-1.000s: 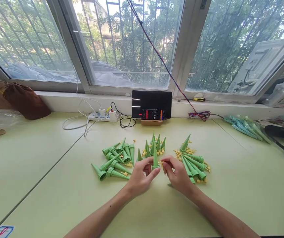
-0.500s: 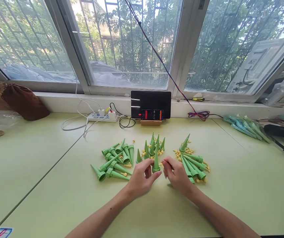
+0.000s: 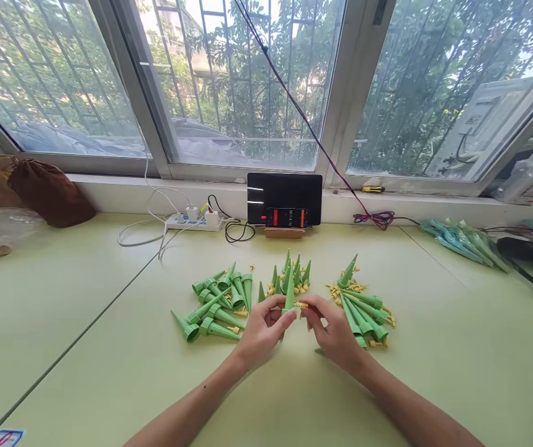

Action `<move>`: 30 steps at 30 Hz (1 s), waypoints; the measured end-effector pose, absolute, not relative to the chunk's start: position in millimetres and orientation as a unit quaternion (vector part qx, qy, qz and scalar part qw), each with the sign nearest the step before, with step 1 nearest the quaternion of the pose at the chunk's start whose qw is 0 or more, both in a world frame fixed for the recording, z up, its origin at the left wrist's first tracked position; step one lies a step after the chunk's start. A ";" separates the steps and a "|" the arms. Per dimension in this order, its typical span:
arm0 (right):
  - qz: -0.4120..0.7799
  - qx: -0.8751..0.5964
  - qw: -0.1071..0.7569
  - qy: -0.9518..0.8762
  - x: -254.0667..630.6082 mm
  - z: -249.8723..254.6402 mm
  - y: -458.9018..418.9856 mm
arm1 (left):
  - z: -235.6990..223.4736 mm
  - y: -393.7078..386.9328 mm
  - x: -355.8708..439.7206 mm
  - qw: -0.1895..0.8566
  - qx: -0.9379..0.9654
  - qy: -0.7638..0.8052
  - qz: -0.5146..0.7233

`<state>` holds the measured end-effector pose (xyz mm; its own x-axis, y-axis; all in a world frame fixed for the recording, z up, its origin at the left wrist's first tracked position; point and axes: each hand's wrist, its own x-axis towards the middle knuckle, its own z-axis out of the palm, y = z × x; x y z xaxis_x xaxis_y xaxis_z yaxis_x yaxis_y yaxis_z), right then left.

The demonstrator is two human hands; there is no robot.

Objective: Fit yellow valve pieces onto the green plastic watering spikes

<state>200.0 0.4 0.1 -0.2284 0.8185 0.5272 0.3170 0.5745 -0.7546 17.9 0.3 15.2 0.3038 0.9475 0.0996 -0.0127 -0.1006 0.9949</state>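
My left hand [image 3: 266,326] is closed round the base of a green plastic plant watering spike [image 3: 289,290], its point upward. A small yellow valve [image 3: 301,305] is pinched between the fingertips of my right hand [image 3: 330,323], close against the spike's side; whether it sits in a hole there I cannot tell. Left of my hands lies a heap of green spikes [image 3: 222,312] with a few yellow pieces. Behind them several spikes [image 3: 298,270] stand upright among yellow valves. On the right are more green spikes [image 3: 363,313] beside a pile of loose yellow valves [image 3: 335,290].
At the back a black tablet [image 3: 285,192] leans by the window, with a phone [image 3: 287,218] before it. A power strip [image 3: 194,222] with cables lies to its left. Coiled wire [image 3: 373,218], bagged spikes [image 3: 464,242] and a brown pouch [image 3: 52,194] line the back.
My right hand has brought the yellow valve against the spike. My left hand has raised the spike slightly and tilted it a little. The view has shifted slightly.
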 end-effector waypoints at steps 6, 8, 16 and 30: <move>0.261 -0.387 0.484 -0.740 200.9 -3.4 -0.3 | 13.0 0.8 17.2 0.532 0.619 0.390 0.425; 0.266 -0.390 0.482 -0.738 200.7 -3.6 -0.5 | 11.7 0.7 16.5 0.511 0.637 0.393 0.422; 0.272 -0.404 0.466 -0.738 199.7 -1.6 -1.3 | 6.1 0.9 14.1 0.371 0.714 0.418 0.422; 0.503 -0.405 0.449 -0.617 198.0 1.8 -0.9 | -0.1 3.5 13.9 0.301 0.766 0.385 0.418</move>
<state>198.0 -0.9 1.8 -0.2683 0.9521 0.1467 0.0480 0.1653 -0.9851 13.9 3.5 -0.1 0.3536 0.8415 0.4084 0.3389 -0.5222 0.7826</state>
